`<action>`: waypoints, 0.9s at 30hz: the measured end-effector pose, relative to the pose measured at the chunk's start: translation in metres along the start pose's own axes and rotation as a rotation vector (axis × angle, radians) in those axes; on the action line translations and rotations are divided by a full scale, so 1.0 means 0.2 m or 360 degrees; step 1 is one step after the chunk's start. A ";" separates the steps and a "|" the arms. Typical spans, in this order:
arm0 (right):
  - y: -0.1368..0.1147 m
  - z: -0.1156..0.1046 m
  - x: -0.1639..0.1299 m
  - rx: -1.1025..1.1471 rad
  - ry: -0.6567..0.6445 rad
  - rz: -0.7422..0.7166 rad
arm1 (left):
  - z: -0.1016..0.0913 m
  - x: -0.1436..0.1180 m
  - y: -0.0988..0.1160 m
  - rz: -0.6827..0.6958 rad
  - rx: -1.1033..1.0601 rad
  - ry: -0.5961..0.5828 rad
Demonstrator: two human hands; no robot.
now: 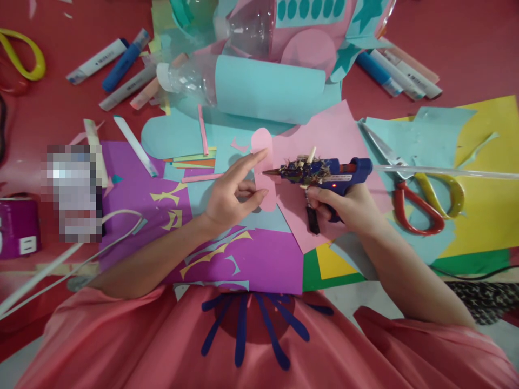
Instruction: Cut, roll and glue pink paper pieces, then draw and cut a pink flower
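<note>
My right hand [338, 205] is closed around the handle of a blue hot glue gun [344, 172], its red light lit and bits of debris stuck on the barrel. A clear glue stick [425, 171] runs out of its back end. The nozzle points left, at the middle of a rounded pink paper strip [265, 199]; I cannot tell whether it touches. My left hand [229, 192] steadies this strip, with the index finger near its upper part and the thumb on its lower part. Under the strip lies light blue paper [279, 220].
A bottle wrapped in light blue paper [270, 86] lies beyond my hands. Scissors [405, 183] rest at the right, near yellow paper [486, 216]. Markers [125, 59] lie on both sides. Purple paper [275, 265] with paper scraps is close to me; a white cable [121, 213] crosses the left.
</note>
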State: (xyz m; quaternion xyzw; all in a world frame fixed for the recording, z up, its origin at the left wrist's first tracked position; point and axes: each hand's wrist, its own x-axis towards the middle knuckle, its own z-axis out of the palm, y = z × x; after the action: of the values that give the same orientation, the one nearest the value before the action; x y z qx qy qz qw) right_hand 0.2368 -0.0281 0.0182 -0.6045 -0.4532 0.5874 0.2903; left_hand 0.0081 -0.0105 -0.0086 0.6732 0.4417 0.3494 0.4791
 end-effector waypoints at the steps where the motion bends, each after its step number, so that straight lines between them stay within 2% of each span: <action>1: 0.00 0.00 0.00 0.0001 0.0004 0.0002 | 0.00 0.00 0.00 0.0002 -0.0005 0.0002; 27: -0.02 0.00 0.00 0.0048 -0.0014 -0.0020 | -0.01 0.00 0.00 -0.0066 -0.0020 0.0006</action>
State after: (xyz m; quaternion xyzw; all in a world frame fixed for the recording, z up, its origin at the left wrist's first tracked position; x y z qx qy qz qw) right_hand 0.2356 -0.0259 0.0210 -0.5945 -0.4493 0.5950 0.3010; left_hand 0.0053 -0.0103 -0.0078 0.6602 0.4543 0.3434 0.4896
